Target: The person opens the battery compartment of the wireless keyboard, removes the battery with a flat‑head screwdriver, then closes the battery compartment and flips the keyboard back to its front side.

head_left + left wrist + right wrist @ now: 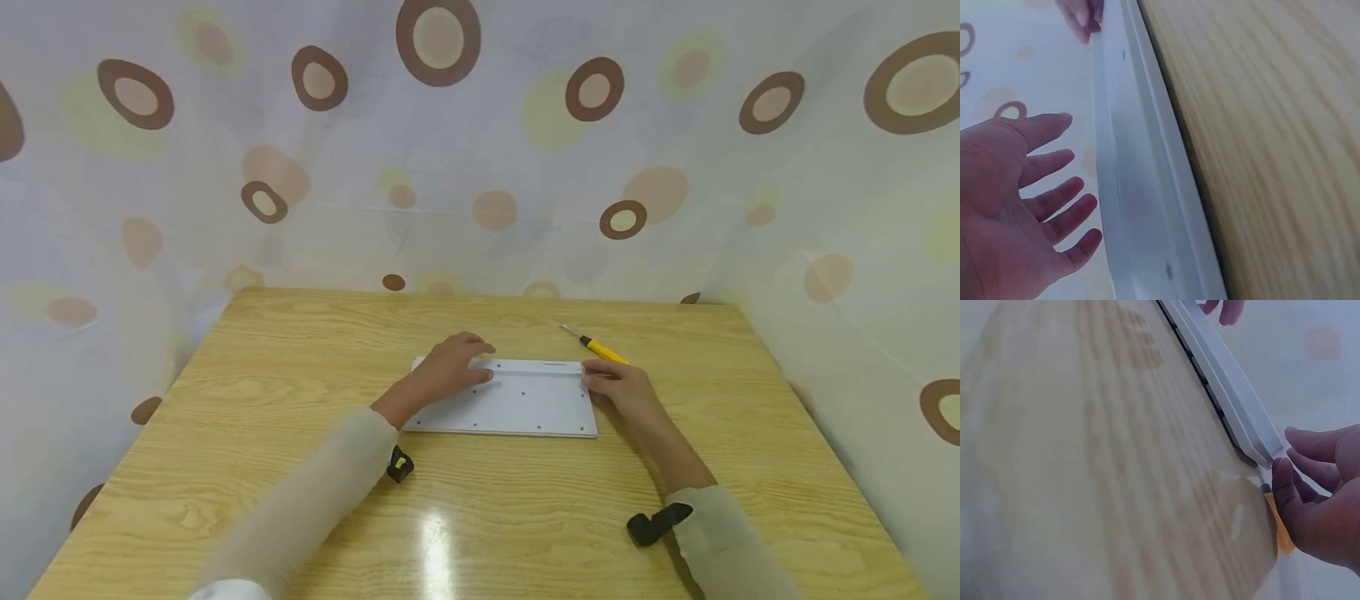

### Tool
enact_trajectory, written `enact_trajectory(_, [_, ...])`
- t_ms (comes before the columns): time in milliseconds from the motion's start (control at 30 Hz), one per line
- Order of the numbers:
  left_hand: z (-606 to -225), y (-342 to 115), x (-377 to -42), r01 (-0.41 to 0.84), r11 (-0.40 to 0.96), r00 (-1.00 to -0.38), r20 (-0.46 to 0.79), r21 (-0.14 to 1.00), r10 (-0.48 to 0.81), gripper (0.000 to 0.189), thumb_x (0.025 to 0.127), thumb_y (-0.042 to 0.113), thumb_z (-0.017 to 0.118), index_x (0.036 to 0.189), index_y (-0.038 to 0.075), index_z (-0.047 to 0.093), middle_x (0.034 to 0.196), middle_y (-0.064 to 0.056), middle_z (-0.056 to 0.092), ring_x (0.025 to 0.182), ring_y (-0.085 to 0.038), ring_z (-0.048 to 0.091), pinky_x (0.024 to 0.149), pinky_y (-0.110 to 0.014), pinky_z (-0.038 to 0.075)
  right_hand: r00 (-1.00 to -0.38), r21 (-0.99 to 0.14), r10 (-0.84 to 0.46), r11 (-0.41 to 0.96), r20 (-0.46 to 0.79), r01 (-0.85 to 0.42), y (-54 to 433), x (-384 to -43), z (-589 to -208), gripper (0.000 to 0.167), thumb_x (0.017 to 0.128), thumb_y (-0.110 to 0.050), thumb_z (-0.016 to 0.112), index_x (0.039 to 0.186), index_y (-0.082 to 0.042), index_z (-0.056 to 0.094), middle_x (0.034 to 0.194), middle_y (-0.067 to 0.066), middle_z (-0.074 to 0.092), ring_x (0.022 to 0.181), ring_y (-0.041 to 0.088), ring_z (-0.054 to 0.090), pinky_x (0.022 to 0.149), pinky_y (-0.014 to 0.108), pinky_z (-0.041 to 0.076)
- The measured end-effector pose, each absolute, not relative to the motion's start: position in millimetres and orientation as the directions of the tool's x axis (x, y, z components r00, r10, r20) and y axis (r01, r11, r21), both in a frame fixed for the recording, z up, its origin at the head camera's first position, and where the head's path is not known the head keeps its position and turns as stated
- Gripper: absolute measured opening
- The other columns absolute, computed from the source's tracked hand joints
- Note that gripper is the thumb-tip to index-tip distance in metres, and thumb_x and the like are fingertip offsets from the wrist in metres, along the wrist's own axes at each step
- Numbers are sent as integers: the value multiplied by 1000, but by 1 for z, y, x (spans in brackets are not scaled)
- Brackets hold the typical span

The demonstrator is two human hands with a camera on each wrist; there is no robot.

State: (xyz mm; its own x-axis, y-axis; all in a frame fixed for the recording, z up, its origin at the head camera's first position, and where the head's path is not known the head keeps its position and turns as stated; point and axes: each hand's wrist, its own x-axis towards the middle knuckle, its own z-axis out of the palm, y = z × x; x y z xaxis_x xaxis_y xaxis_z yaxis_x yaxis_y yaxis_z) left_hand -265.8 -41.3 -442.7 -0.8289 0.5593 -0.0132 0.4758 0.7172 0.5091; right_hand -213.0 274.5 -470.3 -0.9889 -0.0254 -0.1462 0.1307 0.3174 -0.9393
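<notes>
My left hand (447, 369): fingers splayed free | right hand (624, 390): fingers pinched a white rectangular plastic panel (525, 408), flat on wood-grain tabletop (525, 500) | panel seemed assembled, yellow-handled screwdriver (604, 351) lay aside; remainder unclear!

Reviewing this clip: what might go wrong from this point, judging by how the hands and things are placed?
1. The right hand is at one far corner of the white panel, while the left hand has its fingers spread without gripping; if the right lifts, the panel might pivot or slip.
2. The yellow-handled tool lies loose on the table close to the right hand, so a sideways move could knock it.
</notes>
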Motion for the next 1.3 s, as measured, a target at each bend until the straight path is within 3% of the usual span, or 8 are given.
enact_trajectory(167, [-443, -20, -273, 465, 666, -811, -21, 583, 585, 42, 102, 32, 60, 141, 17, 59, 147, -6, 53, 137, -27, 48, 112, -50, 38, -988, -935, -10, 325, -154, 142, 271, -221, -470, 46, 98, -20, 67, 140, -2, 58, 127, 18, 65, 90, 8, 60, 76, 18, 52])
enact_trajectory(467, [-447, 15, -283, 397, 595, -784, -79, 699, 616, 39, 101, 23, 62, 139, 14, 61, 138, -5, 61, 126, -22, 57, 104, -40, 47, -987, -910, 35, 384, -156, 157, 259, -228, -471, 40, 96, -16, 69, 133, -3, 64, 108, 11, 65, 80, 14, 56, 69, 22, 49])
enact_trajectory(967, [-457, 51, -285, 496, 640, -780, -22, 587, 625, 28, 98, 23, 68, 125, 18, 71, 121, 1, 67, 115, -14, 60, 101, -31, 47, -986, -887, 56, 430, -160, 168, 260, -226, -472, 38, 97, -18, 67, 134, -6, 64, 116, 14, 64, 83, 15, 55, 68, 22, 48])
enact_trajectory(1300, [-459, 54, -286, 506, 662, -792, -5, 553, 610, 25, 98, 25, 68, 122, 20, 72, 119, 1, 66, 114, -15, 58, 100, -34, 46, -989, -883, 41, 448, -139, 143, 260, -228, -472, 39, 98, -19, 66, 134, -6, 64, 121, 17, 64, 88, 17, 57, 71, 22, 49])
